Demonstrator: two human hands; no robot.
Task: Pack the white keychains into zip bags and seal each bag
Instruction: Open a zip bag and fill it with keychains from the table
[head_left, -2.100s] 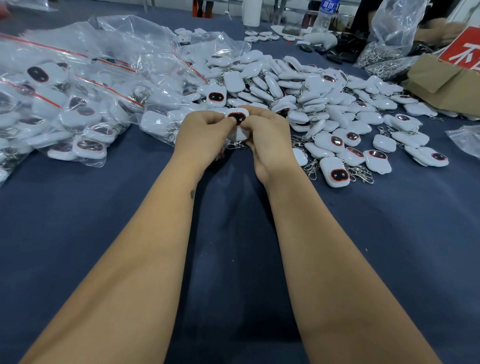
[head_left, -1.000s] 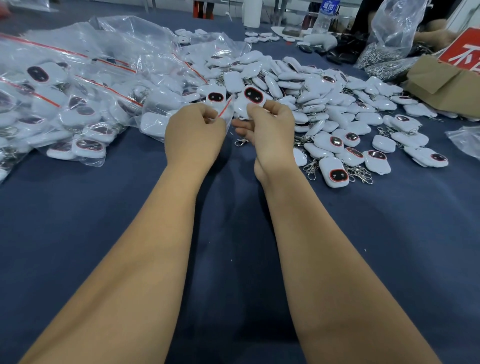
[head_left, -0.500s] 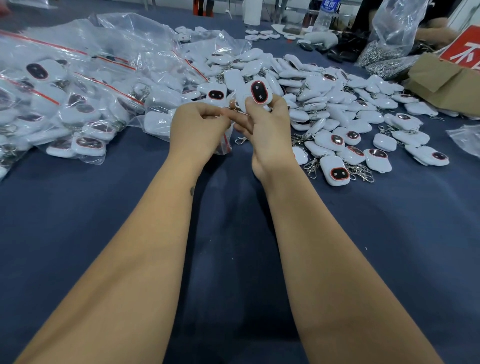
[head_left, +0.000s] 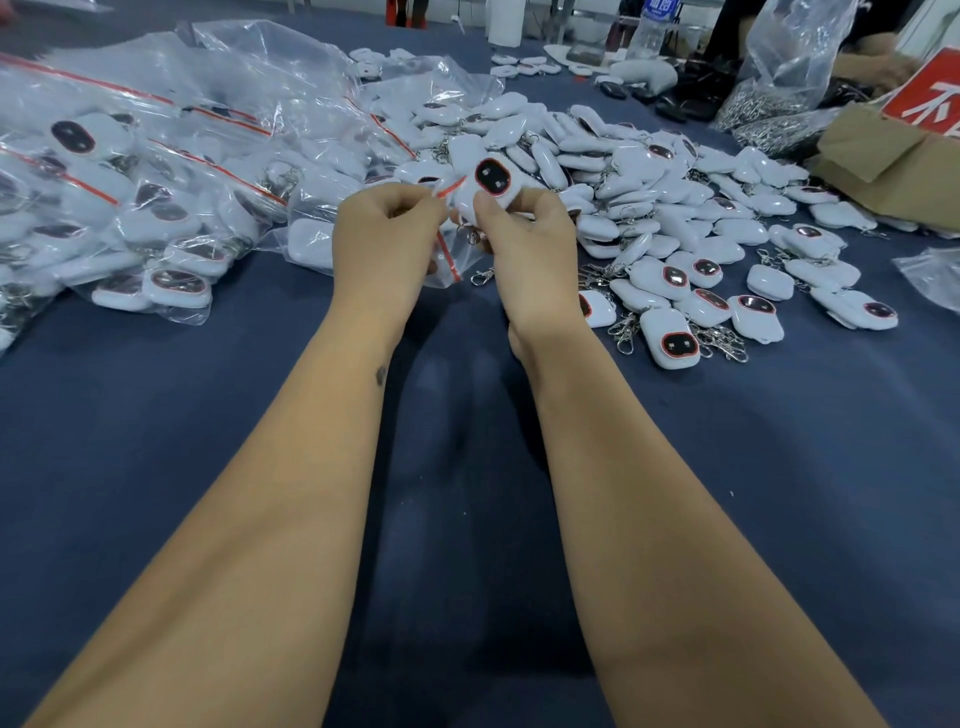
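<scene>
My right hand (head_left: 527, 244) pinches a white keychain (head_left: 488, 184) with a black, red-rimmed window, held upright above the table. Its metal clasp (head_left: 482, 275) dangles below. My left hand (head_left: 387, 236) pinches the red-striped mouth of a small clear zip bag (head_left: 449, 260) right beside the keychain. The keychain's lower end sits at the bag's opening; how far it is inside I cannot tell. A big heap of loose white keychains (head_left: 649, 208) lies behind and to the right of my hands.
Filled zip bags (head_left: 130, 197) pile up on the left of the blue table (head_left: 467, 467). A cardboard box (head_left: 893, 161) with a red sign, a clear bag of metal clasps (head_left: 779, 98) and a water bottle (head_left: 652, 26) stand at the back right.
Both hands lifted slightly from the table. The keychain rose and turned upright with its dark window facing me, and the bag's mouth came up against it.
</scene>
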